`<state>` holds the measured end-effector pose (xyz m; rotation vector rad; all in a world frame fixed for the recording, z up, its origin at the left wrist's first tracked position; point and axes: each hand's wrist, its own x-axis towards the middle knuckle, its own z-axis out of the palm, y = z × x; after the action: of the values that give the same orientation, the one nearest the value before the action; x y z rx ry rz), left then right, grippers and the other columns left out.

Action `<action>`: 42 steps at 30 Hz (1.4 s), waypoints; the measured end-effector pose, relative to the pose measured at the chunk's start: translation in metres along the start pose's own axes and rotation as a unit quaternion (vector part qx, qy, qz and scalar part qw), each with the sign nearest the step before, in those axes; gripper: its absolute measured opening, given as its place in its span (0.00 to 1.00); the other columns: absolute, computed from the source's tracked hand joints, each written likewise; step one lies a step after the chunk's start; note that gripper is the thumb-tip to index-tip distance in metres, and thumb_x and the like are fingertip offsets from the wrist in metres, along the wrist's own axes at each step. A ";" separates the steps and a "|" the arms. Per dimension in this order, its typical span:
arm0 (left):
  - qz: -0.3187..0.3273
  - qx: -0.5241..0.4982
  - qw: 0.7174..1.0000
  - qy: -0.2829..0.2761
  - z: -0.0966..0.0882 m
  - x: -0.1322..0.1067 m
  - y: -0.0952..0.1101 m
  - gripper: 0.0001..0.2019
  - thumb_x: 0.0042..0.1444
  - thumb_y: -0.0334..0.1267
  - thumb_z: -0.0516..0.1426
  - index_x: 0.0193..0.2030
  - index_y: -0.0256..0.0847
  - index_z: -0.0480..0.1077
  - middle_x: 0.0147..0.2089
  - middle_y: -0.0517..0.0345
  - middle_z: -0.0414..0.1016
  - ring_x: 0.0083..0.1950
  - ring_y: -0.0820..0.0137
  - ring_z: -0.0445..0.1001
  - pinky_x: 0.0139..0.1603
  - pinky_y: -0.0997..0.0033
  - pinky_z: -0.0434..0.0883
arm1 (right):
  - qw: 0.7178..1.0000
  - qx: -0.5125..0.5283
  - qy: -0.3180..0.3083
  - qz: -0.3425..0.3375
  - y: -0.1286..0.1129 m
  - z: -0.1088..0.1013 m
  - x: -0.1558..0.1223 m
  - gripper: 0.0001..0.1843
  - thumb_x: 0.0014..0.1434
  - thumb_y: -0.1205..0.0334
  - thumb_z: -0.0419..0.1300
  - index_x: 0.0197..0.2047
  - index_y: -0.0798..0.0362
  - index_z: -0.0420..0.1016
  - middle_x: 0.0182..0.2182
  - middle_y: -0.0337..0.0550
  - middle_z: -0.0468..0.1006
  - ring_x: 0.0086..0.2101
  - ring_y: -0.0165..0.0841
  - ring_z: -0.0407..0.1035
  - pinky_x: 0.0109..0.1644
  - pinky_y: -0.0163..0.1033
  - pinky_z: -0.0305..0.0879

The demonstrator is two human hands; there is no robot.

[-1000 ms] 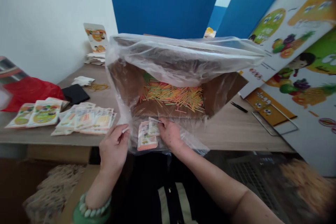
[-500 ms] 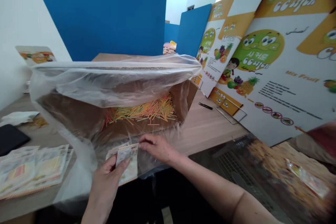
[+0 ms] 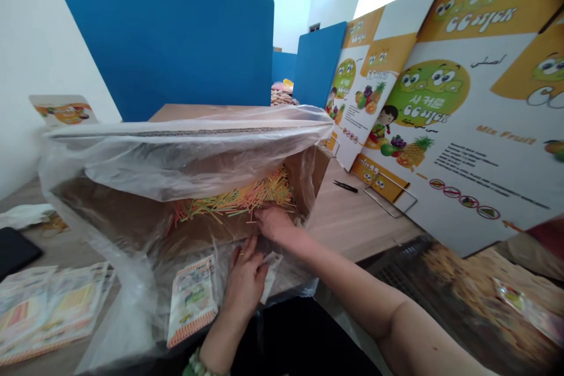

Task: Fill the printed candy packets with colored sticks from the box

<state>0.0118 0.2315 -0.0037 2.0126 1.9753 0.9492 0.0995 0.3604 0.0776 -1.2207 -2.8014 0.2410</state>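
Thin coloured sticks [image 3: 235, 197] lie in a heap inside a cardboard box [image 3: 229, 224] lined with clear plastic. My right hand [image 3: 275, 224] reaches over the box's near edge, its fingertips at the near side of the heap; how they are bent is hard to see. Close below it, my left hand [image 3: 247, 276] rests on the plastic at the front. A small white packet [image 3: 270, 276] sticks out beside its thumb and appears gripped by that hand. Left of this hand lies a printed pouch [image 3: 192, 299], flat on the plastic and apart from the fingers.
Several filled pouches [image 3: 74, 305] lie at the left, near a dark phone [image 3: 16, 249]. Black tweezers [image 3: 345, 186] are on the table right of the box. Large printed cartons [image 3: 462, 111] stand along the right. A crate [image 3: 396, 273] sits lower right, near another person's sleeve [image 3: 549, 241].
My right hand has moved forward into the box to the sticks. My left hand has let go of the printed pouch, which now lies flat, and shifted right with the small packet.
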 end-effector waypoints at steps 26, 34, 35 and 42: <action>-0.055 -0.078 0.995 -0.019 -0.006 -0.007 0.001 0.14 0.55 0.26 0.55 0.42 0.43 0.79 0.63 0.49 0.72 0.68 0.55 0.66 0.69 0.40 0.59 | 0.989 -0.063 0.074 -0.112 -0.003 0.026 0.091 0.22 0.67 0.67 0.50 0.62 0.61 0.70 0.62 0.59 0.68 0.62 0.44 0.60 0.67 0.49 0.54; -0.060 -0.073 0.995 -0.038 -0.011 -0.006 0.005 0.14 0.56 0.25 0.53 0.42 0.40 0.78 0.64 0.47 0.70 0.68 0.55 0.66 0.70 0.40 0.58 | 0.986 -0.073 0.047 -0.143 -0.033 0.014 0.095 0.22 0.66 0.71 0.48 0.60 0.61 0.71 0.60 0.59 0.71 0.60 0.45 0.65 0.66 0.49 0.56; -0.060 -0.072 0.995 -0.040 -0.011 -0.006 0.005 0.14 0.56 0.24 0.53 0.42 0.40 0.78 0.64 0.47 0.71 0.68 0.55 0.66 0.70 0.39 0.59 | 0.987 -0.080 0.031 -0.137 -0.037 0.014 0.098 0.22 0.65 0.72 0.48 0.58 0.62 0.73 0.59 0.60 0.72 0.59 0.45 0.66 0.66 0.48 0.58; -0.047 -0.068 0.996 -0.026 -0.013 -0.008 0.008 0.16 0.55 0.22 0.52 0.42 0.41 0.78 0.63 0.49 0.72 0.68 0.57 0.66 0.70 0.41 0.59 | 0.991 -0.077 0.007 -0.106 -0.052 0.026 0.118 0.23 0.64 0.74 0.48 0.60 0.62 0.71 0.59 0.60 0.72 0.60 0.43 0.65 0.67 0.48 0.57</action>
<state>0.0122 0.2186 0.0083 1.8356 1.9054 0.9710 -0.0213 0.4093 0.0621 -0.9337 -2.9537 0.0033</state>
